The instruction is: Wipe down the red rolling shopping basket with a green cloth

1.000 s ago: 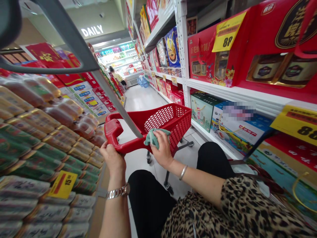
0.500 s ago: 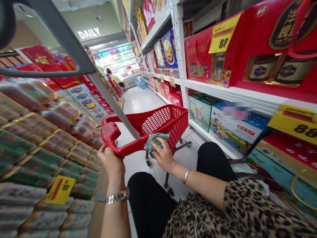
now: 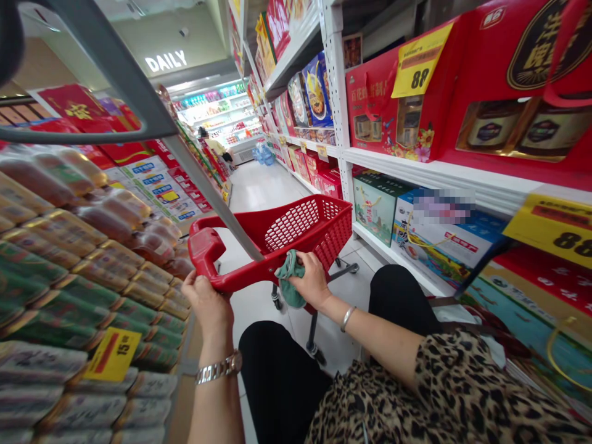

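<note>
- At cart's near side, just below rim: green cloth (image 3: 292, 291), bunched, hanging partly down; whether it touches the plastic, can't tell.
- R hand (image 3: 314, 282): holding cloth, fingers partly hidden.
- L hand (image 3: 210, 305): closed on red cart's (image 3: 250, 271) near L corner, thumb on top, fingertips hidden underneath.
- Cart: in the aisle ahead of wearer's knees, perforated sides, on gray legs w/ casters.
- Gray bar (image 3: 213, 197): slants from upper L down to cart; gray loop (image 3: 111, 61) at its top, cut off by pic edge.
- L wrist: metal watch (image 3: 219, 368). R wrist: silver bangle (image 3: 348, 319).
- Wearer: black pants (image 3: 277, 376), leopard-print top (image 3: 370, 410), knees either side of cart's near legs.
- L side: stacked packs (image 3: 46, 327), green, gold & pale; bottles (image 3: 108, 216) behind; yellow tag (image 3: 113, 356), "15".
- R side: white shelf (image 3: 398, 157); red gift boxes (image 3: 444, 98) on it, jars showing thru windows, yellow "88" tags in front; green box (image 3: 377, 209) & blue box (image 3: 444, 240) below.
- Far end: lit shelving (image 3: 224, 111) under "DAILY" sign (image 3: 165, 60); person (image 3: 215, 147) at L of aisle, face blurred; blue bundle (image 3: 264, 154) on floor.
</note>
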Demonstrator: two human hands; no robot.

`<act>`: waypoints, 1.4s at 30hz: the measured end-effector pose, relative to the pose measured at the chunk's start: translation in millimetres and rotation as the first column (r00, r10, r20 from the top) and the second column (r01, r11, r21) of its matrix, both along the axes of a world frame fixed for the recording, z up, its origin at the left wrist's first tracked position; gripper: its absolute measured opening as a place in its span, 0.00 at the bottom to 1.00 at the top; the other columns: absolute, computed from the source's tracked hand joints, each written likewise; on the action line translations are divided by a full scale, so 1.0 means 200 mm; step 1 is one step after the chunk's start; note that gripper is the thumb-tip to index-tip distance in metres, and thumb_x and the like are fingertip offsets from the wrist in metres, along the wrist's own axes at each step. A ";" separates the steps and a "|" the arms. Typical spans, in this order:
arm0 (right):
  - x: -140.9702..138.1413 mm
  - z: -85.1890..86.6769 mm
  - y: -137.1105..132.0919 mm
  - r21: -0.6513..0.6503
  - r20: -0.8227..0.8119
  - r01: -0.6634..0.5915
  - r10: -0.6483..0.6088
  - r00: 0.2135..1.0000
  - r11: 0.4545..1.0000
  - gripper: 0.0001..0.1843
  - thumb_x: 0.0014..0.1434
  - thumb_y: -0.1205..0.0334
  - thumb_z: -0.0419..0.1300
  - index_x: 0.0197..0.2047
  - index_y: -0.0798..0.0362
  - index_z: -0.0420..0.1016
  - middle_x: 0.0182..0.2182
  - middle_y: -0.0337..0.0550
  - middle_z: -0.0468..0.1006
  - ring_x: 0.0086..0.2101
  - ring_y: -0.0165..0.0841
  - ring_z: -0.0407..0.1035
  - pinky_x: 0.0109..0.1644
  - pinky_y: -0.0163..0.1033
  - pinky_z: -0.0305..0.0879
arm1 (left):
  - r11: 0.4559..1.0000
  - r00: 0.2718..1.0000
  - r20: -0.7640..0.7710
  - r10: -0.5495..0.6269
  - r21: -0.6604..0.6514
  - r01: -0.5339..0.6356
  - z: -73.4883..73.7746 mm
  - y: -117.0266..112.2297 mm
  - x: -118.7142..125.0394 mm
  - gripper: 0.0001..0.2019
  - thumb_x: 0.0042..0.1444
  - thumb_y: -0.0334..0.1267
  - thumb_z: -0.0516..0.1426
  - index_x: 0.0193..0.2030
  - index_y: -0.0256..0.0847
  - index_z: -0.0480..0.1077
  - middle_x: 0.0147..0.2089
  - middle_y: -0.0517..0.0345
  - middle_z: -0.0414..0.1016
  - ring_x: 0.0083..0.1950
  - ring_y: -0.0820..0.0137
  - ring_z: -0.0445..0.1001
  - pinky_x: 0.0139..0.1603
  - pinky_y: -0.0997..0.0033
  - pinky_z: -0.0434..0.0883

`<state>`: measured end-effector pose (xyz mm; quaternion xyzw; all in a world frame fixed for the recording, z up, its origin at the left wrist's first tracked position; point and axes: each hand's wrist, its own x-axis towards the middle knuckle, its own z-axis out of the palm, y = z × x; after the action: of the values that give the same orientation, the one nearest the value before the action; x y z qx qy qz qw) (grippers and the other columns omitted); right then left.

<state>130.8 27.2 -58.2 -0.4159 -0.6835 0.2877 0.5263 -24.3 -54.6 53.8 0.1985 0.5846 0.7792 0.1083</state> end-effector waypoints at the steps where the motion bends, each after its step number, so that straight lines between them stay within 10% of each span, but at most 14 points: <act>1: 0.01 0.01 0.00 0.009 0.029 0.015 -0.016 0.999 1.000 0.19 0.49 0.58 0.74 0.44 0.50 0.78 0.42 0.45 0.76 0.44 0.41 0.71 0.51 0.45 0.69 | 1.000 1.000 -0.006 -0.002 -0.001 0.002 0.00 0.00 0.00 0.21 0.48 0.45 0.55 0.50 0.46 0.59 0.42 0.62 0.62 0.36 0.73 0.63 0.33 0.71 0.66; 12: 0.16 -0.01 0.04 -0.252 0.033 -0.028 0.038 0.999 0.967 0.08 0.55 0.56 0.68 0.33 0.48 0.73 0.31 0.36 0.77 0.34 0.35 0.72 0.38 0.35 0.61 | 1.000 1.000 0.005 -0.017 -0.009 0.017 -0.01 -0.02 0.00 0.23 0.48 0.46 0.55 0.52 0.46 0.58 0.41 0.62 0.62 0.36 0.73 0.61 0.35 0.70 0.63; 21: 0.37 -0.06 0.21 -0.211 -0.198 0.398 -0.437 0.877 0.893 0.10 0.49 0.55 0.69 0.34 0.50 0.78 0.35 0.43 0.77 0.40 0.40 0.70 0.50 0.44 0.68 | 1.000 1.000 0.014 -0.004 -0.002 0.004 0.01 -0.03 0.02 0.22 0.47 0.46 0.55 0.50 0.46 0.59 0.39 0.63 0.59 0.36 0.72 0.60 0.38 0.66 0.67; 26: 0.24 -0.04 0.14 -0.294 -0.499 -0.032 -0.125 0.858 0.955 0.16 0.46 0.54 0.72 0.38 0.50 0.79 0.37 0.42 0.81 0.40 0.39 0.73 0.49 0.44 0.71 | 1.000 0.999 0.037 0.006 -0.030 -0.005 0.04 -0.03 0.04 0.24 0.45 0.45 0.54 0.50 0.45 0.59 0.39 0.63 0.58 0.35 0.73 0.59 0.35 0.67 0.67; 32: 0.08 -0.06 0.09 -0.399 -0.812 -0.569 0.012 0.584 0.719 0.25 0.41 0.50 0.76 0.40 0.50 0.75 0.32 0.37 0.82 0.34 0.35 0.76 0.41 0.40 0.73 | 1.000 0.999 0.034 -0.001 -0.023 0.001 0.04 -0.04 0.04 0.21 0.49 0.44 0.54 0.51 0.45 0.59 0.39 0.63 0.60 0.33 0.74 0.60 0.34 0.70 0.67; 42: 0.02 -0.18 0.17 -0.585 -0.654 -0.290 -0.229 0.721 0.757 0.27 0.36 0.51 0.75 0.31 0.46 0.61 0.26 0.33 0.73 0.31 0.35 0.71 0.38 0.41 0.70 | 1.000 1.000 0.024 0.003 -0.006 -0.003 0.01 -0.03 0.01 0.24 0.46 0.47 0.55 0.50 0.46 0.59 0.43 0.60 0.63 0.37 0.72 0.62 0.33 0.71 0.62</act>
<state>135.0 60.6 -93.3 -0.4215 -0.2987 0.6497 0.5577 -22.4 -59.7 56.2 0.1880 0.5859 0.7799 0.1144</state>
